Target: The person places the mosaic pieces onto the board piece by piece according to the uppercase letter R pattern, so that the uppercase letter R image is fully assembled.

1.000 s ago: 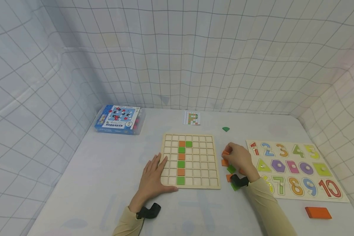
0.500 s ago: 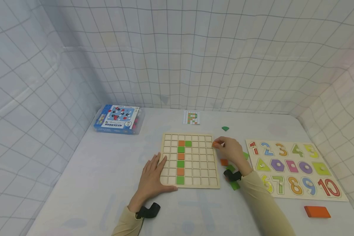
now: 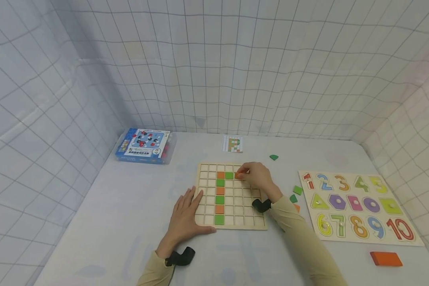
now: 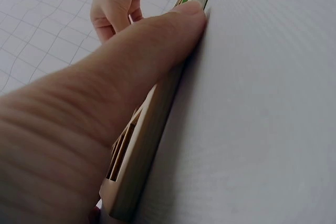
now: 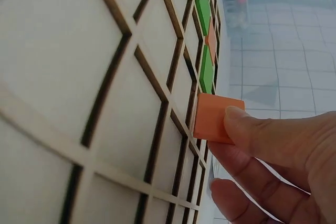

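Observation:
A wooden grid board (image 3: 238, 209) lies flat in front of me, with a column of alternating orange and green square tiles in it and a green tile (image 3: 228, 175) beside the column's top. My left hand (image 3: 182, 220) rests spread at the board's left edge, its thumb (image 4: 184, 19) along the near edge. My right hand (image 3: 258, 175) is over the board's upper right part. Between thumb and fingers it pinches an orange square tile (image 5: 210, 118). That tile stands tilted at a cell right of the green one; whether its lower edge touches the grid cannot be told.
Loose pieces, among them a green tile (image 3: 298, 190), lie right of the board, some hidden under the right forearm. A number puzzle (image 3: 350, 186) and an orange block (image 3: 386, 259) are farther right. Behind lie a pattern card (image 3: 232, 143), a green wedge (image 3: 273, 157) and a boxed set (image 3: 145, 145).
My right hand has picked up the orange tile from the loose pieces and carried it left over the board's top rows. The left hand has stayed in place.

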`<action>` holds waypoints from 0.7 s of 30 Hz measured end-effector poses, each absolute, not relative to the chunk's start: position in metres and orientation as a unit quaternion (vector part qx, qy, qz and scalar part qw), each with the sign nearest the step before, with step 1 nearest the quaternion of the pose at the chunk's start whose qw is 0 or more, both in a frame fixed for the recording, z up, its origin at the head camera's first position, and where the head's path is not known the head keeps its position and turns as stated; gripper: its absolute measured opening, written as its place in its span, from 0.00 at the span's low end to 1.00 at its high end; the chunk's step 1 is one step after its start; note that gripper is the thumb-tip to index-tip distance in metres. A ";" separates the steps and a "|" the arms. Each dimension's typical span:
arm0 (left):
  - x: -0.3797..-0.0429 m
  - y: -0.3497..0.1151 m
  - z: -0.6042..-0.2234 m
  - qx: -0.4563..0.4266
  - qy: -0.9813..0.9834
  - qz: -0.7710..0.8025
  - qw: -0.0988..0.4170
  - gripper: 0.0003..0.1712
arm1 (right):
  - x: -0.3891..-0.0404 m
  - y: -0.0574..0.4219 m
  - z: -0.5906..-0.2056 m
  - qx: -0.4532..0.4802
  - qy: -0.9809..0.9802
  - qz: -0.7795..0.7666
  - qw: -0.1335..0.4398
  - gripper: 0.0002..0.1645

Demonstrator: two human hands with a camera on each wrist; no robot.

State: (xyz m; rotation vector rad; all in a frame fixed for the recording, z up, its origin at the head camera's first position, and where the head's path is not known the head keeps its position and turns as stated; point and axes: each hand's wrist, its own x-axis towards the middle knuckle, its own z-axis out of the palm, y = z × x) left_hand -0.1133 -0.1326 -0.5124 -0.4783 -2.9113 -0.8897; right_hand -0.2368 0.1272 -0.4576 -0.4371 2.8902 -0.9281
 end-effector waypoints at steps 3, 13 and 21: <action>-0.113 -0.133 -0.513 -0.157 -0.945 -0.286 0.034 0.70 | -0.240 0.123 -0.460 -0.140 0.945 -0.291 0.049 0.09; -0.112 -0.133 -0.512 -0.158 -0.945 -0.285 0.038 0.70 | -0.242 0.117 -0.462 -0.159 0.964 -0.210 0.041 0.12; -0.113 -0.133 -0.513 -0.158 -0.944 -0.286 0.038 0.70 | -0.238 0.116 -0.460 -0.183 0.972 -0.147 0.011 0.12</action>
